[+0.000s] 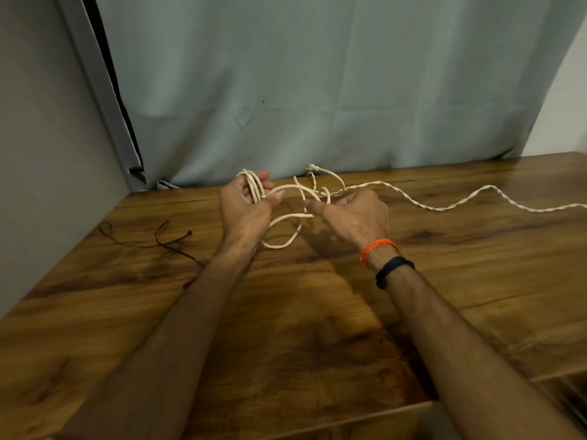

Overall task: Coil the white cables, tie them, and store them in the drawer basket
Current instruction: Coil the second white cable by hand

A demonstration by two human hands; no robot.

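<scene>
A white cable (287,217) hangs in several loops from my left hand (246,201), which grips the loops across its palm above the wooden table (317,312). My right hand (355,214) pinches a strand of the same cable beside the loops. The cable's free length (444,207) trails twisted across the table to the right edge of the view. A white connector end (313,167) sticks up behind my hands. No drawer basket is visible.
A thin black cord (158,239) lies on the table to the left of my arms. A grey cloth (317,90) hangs behind the table, and a grey wall (38,138) stands at the left. An open gap (565,395) shows at the table's lower right.
</scene>
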